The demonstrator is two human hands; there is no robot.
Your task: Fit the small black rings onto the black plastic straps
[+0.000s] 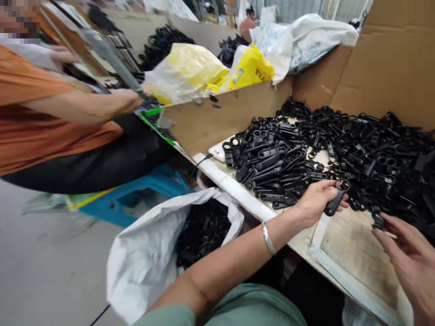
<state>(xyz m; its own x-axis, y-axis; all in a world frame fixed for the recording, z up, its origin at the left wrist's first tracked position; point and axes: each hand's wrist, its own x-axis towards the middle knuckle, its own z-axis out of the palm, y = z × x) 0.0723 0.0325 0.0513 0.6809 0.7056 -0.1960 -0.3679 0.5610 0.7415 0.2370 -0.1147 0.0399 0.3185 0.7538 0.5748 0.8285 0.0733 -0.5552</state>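
Observation:
My left hand point(321, 201) is closed around a black plastic part point(337, 199) that has a ring at one end and a rounded handle-like body. It is held over the near edge of the pile. Between the thumb and fingertips of my right hand point(406, 246) is a small black plastic piece point(377, 220); its exact kind is too small to tell. Just beyond both hands lies a large heap of similar black plastic parts point(272, 158). Under the hands is a worn, stained pad point(360, 253) with a pale border.
A white sack point(139, 253) of black parts stands open below the table's left edge point(234, 185). Cardboard walls point(387, 68) border the heap. A person in an orange shirt point(50, 108) sits at the left, by a blue stool point(136, 194). Plastic bags point(190, 68) lie behind the cardboard.

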